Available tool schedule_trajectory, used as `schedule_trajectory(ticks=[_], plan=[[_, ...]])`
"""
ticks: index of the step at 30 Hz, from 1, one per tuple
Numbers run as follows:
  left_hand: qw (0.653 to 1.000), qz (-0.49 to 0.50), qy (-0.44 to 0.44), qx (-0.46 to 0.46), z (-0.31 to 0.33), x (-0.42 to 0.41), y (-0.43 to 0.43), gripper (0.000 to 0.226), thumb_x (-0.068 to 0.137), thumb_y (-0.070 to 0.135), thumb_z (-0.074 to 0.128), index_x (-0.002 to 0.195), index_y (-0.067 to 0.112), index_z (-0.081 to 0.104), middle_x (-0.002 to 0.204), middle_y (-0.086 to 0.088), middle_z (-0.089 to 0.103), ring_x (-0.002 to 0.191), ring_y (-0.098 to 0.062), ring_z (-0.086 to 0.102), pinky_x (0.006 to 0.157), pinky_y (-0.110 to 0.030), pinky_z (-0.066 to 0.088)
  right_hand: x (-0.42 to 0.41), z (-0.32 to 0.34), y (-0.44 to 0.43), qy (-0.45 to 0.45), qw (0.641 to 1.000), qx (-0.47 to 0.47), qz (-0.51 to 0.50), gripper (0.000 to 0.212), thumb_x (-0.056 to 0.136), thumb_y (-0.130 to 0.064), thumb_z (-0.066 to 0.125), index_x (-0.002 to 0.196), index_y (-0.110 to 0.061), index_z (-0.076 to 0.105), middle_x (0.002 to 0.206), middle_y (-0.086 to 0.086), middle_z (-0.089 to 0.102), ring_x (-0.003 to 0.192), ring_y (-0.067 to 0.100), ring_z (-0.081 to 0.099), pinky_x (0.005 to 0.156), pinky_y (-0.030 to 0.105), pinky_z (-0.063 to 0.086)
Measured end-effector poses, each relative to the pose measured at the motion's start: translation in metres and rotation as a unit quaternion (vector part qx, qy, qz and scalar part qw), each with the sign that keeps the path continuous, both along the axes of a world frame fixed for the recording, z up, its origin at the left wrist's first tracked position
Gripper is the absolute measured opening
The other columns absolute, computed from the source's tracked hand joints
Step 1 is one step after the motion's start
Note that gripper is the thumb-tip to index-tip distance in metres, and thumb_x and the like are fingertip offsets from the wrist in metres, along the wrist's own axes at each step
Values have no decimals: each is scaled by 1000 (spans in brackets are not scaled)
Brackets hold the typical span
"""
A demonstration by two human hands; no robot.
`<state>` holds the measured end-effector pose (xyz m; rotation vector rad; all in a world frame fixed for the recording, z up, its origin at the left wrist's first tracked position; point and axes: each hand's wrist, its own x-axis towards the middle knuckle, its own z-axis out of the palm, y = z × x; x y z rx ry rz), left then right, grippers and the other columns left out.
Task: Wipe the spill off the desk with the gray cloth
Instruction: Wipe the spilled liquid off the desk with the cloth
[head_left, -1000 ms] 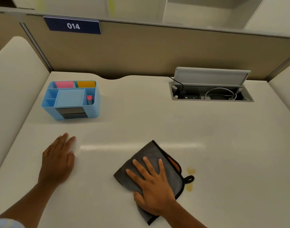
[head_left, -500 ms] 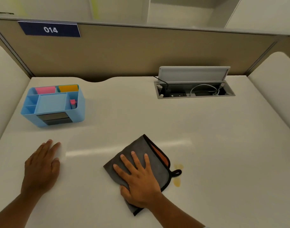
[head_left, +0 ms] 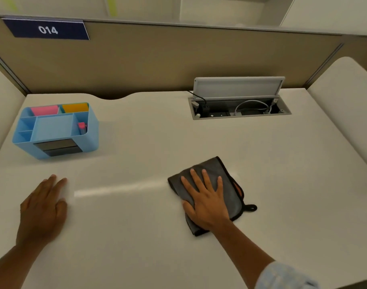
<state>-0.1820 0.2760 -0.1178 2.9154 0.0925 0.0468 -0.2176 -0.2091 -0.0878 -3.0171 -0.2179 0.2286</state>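
The gray cloth (head_left: 228,178), folded, with a black edge, an orange underside and a black hanging loop, lies flat on the white desk (head_left: 157,142) right of centre. My right hand (head_left: 205,199) presses down on it, palm flat and fingers spread. No yellow spill shows on the desk; the spot where it was lies under the cloth. My left hand (head_left: 43,207) rests flat on the bare desk at the near left, holding nothing.
A light blue desk organizer (head_left: 93,130) with pink and orange notes stands at the far left. An open cable box (head_left: 239,109) with its lid up is set into the desk at the far right. A beige partition (head_left: 157,63) closes the back.
My right hand has slid the cloth to the right, over the yellow spill that showed beside its loop. The left hand has stayed flat in place.
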Motion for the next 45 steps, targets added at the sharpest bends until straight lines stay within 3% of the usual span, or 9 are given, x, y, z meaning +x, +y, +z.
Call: schedule_trajectory(ticks=[3, 8, 15, 23, 27, 34, 37, 40, 45], plan=[[1000, -7, 4, -4, 1, 0, 1, 65, 94, 35, 26, 158, 25, 39, 168, -11, 34, 155, -34, 32, 123, -55, 29, 14, 0, 22, 3, 1000, 4, -6, 71, 98, -66, 32, 163, -43, 16, 175, -3, 12, 162, 35, 4, 121, 75, 2], [999, -8, 26, -20, -4, 0, 6, 67, 94, 36, 25, 160, 29, 34, 171, -7, 28, 158, -33, 27, 124, -57, 26, -17, -4, 25, -11, 999, 27, 39, 75, 94, -56, 42, 163, -44, 15, 176, -6, 8, 162, 34, 2, 121, 75, 5], [999, -8, 41, -10, -10, 7, 9, 68, 95, 39, 22, 160, 24, 37, 171, -8, 28, 157, -34, 28, 127, -56, 24, -76, -16, -34, -26, 999, 20, 31, 85, 89, -56, 49, 163, -48, 10, 176, -11, 2, 163, 25, 1, 122, 70, 7], [1000, -16, 2, -17, 7, 0, -4, 66, 95, 35, 26, 158, 19, 40, 167, -14, 35, 154, -38, 33, 124, -59, 28, 2, -2, -74, -4, 996, -22, -91, 71, 98, -60, 31, 163, -48, 8, 176, -9, 6, 163, 29, 1, 118, 79, 3], [999, -27, -5, -17, 1, -1, 1, 66, 95, 35, 26, 157, 22, 41, 167, -13, 35, 154, -38, 34, 122, -61, 31, 29, 2, -42, 13, 997, -9, -75, 69, 97, -56, 26, 163, -48, 5, 176, -9, 5, 162, 34, -3, 117, 81, -2], [1000, -11, 12, -12, 3, 0, -2, 68, 94, 36, 25, 158, 20, 39, 168, -14, 33, 155, -37, 31, 125, -60, 27, -25, -14, -31, -27, 999, 13, 24, 84, 88, -49, 47, 164, -47, 9, 176, -11, 5, 162, 30, 3, 119, 78, 5], [1000, -10, 20, -13, 4, 2, -2, 68, 95, 38, 23, 159, 22, 37, 169, -12, 32, 157, -35, 29, 126, -59, 26, -54, -19, -58, -32, 999, -7, 13, 88, 87, -51, 50, 164, -44, 11, 176, -11, 3, 163, 26, 4, 119, 76, 11], [1000, -1, 13, -2, 5, 0, -4, 66, 96, 39, 22, 159, 26, 38, 169, -9, 34, 156, -32, 32, 124, -56, 28, -50, -14, -86, -26, 998, -24, -44, 84, 91, -55, 45, 166, -40, 8, 176, -10, 0, 163, 25, 7, 121, 74, 13], [1000, 2, 7, -3, 6, -2, -6, 65, 95, 37, 25, 159, 29, 35, 170, -4, 31, 157, -29, 29, 122, -53, 27, 13, -5, -95, -6, 990, -21, -142, 73, 97, -62, 20, 165, -42, -1, 176, -10, -3, 163, 26, -2, 123, 73, 2]])
